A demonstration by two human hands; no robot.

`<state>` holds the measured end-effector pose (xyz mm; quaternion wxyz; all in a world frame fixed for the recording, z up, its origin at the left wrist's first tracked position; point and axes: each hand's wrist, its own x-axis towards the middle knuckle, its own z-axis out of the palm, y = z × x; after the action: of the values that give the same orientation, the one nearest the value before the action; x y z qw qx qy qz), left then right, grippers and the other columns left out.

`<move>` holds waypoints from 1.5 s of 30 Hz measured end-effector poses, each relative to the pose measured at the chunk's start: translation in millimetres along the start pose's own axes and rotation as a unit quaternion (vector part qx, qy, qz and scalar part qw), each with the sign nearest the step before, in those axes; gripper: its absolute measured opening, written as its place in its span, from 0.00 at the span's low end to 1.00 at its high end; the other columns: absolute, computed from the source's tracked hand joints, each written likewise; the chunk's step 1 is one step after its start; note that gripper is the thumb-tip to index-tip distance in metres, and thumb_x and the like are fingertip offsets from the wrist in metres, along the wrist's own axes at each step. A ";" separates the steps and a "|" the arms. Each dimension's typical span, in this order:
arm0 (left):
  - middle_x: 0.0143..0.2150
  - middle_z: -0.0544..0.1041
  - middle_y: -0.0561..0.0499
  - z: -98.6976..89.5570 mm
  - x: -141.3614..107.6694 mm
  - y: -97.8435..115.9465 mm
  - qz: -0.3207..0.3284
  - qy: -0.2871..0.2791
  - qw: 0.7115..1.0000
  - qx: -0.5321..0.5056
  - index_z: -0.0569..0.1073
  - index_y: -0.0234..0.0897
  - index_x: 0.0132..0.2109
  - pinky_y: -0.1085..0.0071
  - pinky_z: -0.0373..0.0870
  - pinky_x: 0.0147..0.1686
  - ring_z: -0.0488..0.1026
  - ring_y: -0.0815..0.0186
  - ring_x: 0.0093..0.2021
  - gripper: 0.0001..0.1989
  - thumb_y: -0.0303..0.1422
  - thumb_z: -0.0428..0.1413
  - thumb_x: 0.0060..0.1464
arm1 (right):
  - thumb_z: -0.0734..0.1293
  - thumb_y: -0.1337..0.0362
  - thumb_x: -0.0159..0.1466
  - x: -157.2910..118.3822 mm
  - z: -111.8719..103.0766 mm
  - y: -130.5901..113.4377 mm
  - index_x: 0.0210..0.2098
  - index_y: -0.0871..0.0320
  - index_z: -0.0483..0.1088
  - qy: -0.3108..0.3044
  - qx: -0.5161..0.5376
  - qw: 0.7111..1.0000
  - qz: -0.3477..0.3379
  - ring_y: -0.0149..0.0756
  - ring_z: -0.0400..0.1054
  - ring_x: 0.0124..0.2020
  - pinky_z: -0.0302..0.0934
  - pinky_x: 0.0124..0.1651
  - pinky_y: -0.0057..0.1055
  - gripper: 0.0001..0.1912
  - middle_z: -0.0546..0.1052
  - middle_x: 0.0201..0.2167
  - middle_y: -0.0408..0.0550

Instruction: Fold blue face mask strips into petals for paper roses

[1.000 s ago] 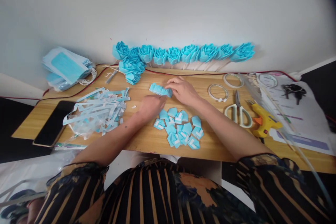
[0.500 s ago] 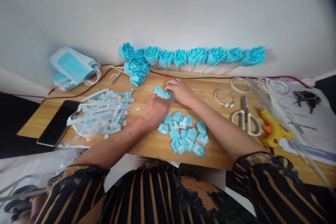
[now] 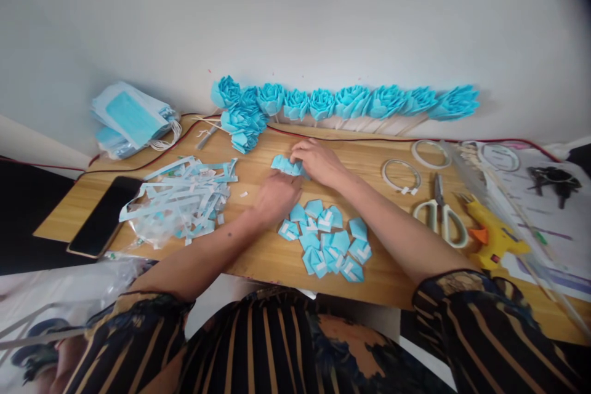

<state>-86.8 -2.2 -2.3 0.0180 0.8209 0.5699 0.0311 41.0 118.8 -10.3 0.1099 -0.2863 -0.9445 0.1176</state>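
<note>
Both hands meet over light blue folded pieces of mask fabric (image 3: 285,164) at the middle of the wooden table. My left hand (image 3: 278,195) lies low at the near edge of these pieces, its fingers bent against them and its fingertips partly hidden. My right hand (image 3: 316,160) comes from the right with curled fingers closed on the pieces' right end. Just below the hands is a cluster of folded blue petals (image 3: 325,240), many with a white strip of tape. Whether the pieces are one or several layers, I cannot tell.
Blue fabric roses (image 3: 321,103) line the wall. On the left are stacked face masks (image 3: 132,114), a phone (image 3: 105,217) and a heap of cut strips (image 3: 184,197). To the right sit tape rolls (image 3: 401,176), scissors (image 3: 439,212), a yellow glue gun (image 3: 497,234) and keys (image 3: 554,181).
The view has shifted slightly, so objects on the right appear farther right. Both hands stay at the blue pieces, with hardly any movement of the fingers.
</note>
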 end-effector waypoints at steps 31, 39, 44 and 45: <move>0.37 0.80 0.41 4.0 -0.9 -6.0 0.001 0.020 1.000 0.014 0.75 0.32 0.43 0.61 0.66 0.44 0.77 0.57 0.38 0.13 0.29 0.46 0.63 | 0.55 0.78 0.57 -33.6 -49.8 6.0 0.47 0.58 0.75 0.138 0.067 0.988 -0.005 0.44 0.69 0.51 0.60 0.56 0.43 0.24 0.78 0.47 0.52; 0.37 0.81 0.40 3.9 -2.5 -8.3 -0.025 0.023 0.999 0.027 0.75 0.34 0.46 0.62 0.64 0.43 0.76 0.57 0.38 0.16 0.32 0.44 0.64 | 0.58 0.71 0.62 -152.0 -57.8 -8.9 0.47 0.56 0.74 0.195 0.106 0.967 0.122 0.44 0.72 0.47 0.64 0.51 0.43 0.19 0.79 0.45 0.51; 0.42 0.82 0.42 6.3 -5.5 -12.0 -0.008 0.039 0.999 0.013 0.77 0.37 0.47 0.64 0.64 0.44 0.77 0.58 0.41 0.17 0.33 0.43 0.65 | 0.58 0.69 0.62 -203.0 -35.7 -21.3 0.47 0.55 0.74 0.221 0.140 0.945 0.194 0.42 0.73 0.43 0.66 0.48 0.42 0.18 0.79 0.44 0.51; 0.42 0.82 0.42 7.7 -5.8 -13.6 -0.007 0.042 0.999 0.010 0.77 0.37 0.47 0.65 0.64 0.44 0.77 0.58 0.41 0.18 0.33 0.43 0.65 | 0.59 0.69 0.62 -209.4 -31.3 -24.1 0.47 0.56 0.74 0.225 0.150 0.940 0.206 0.41 0.73 0.43 0.66 0.47 0.41 0.17 0.79 0.44 0.51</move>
<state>-101.0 -2.9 -11.1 -0.0136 0.8150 0.5762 0.0597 207.2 -14.4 -3.2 0.3351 -0.4738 -0.7867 0.2107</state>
